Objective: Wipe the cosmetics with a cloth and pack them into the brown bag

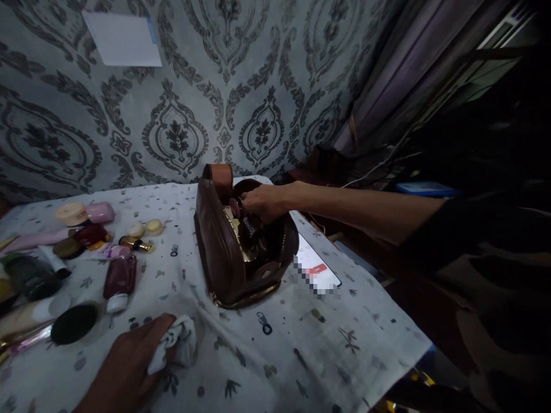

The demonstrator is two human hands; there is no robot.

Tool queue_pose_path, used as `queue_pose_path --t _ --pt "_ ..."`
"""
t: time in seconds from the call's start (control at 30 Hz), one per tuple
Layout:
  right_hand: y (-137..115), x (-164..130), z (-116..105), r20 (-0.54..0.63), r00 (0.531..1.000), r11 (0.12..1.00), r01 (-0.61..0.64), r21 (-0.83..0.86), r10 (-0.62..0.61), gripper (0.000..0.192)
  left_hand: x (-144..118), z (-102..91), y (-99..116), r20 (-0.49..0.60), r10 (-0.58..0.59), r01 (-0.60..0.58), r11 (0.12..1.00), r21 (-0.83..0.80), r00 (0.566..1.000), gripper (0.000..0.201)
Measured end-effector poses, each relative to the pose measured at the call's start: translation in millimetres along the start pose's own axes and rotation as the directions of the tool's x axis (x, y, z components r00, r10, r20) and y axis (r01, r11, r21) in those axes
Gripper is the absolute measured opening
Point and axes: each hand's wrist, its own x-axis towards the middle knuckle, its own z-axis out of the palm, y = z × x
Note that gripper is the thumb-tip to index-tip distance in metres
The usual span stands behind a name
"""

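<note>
A brown leather toiletry bag (pixel 221 249) stands unzipped on the table, its top gaping and a tan strap loop (pixel 220 176) at the back. My right hand (pixel 267 202) reaches into its opening from the right, fingers curled around something dark and shiny that I cannot make out. Gold-coloured and dark items show dimly inside the bag. In front and to the left, my left hand (pixel 140 355) rests low over the tablecloth, closed on a crumpled whitish cloth (pixel 183 341).
Left of the bag lie a bottle of dark red liquid (pixel 120 278), a hairbrush (pixel 74 323), a gold-and-black tube (pixel 136 244), jars (pixel 71 213) and tubes. A lit phone (pixel 316 267) lies right of the bag. The table's right edge (pixel 387 301) runs diagonally; patterned wall behind.
</note>
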Motion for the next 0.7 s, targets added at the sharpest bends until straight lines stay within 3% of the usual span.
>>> queue_pose_path --t 0.2,0.33,0.5,0.7 --pt "5 5 6 -0.014 1.000 0.999 0.007 0.032 -0.006 0.030 -2 1.1 -3 0.028 -0.044 0.045 0.998 -0.035 0.999 0.021" --pt "10 2 0 0.016 0.995 0.994 0.094 0.055 -0.095 0.029 0 -0.7 0 -0.004 -0.020 0.020 1.000 -0.010 1.000 0.019" --pt "4 -23 -15 -0.138 0.980 0.974 0.163 0.160 -0.142 0.025 2 -1.6 5 -0.066 -0.016 0.018 0.999 0.026 0.998 0.018" --pt "-24 -47 -2 -0.065 0.998 0.986 0.033 0.163 -0.022 0.031 4 -2.4 6 -0.029 -0.023 0.025 0.999 0.039 0.999 0.016"
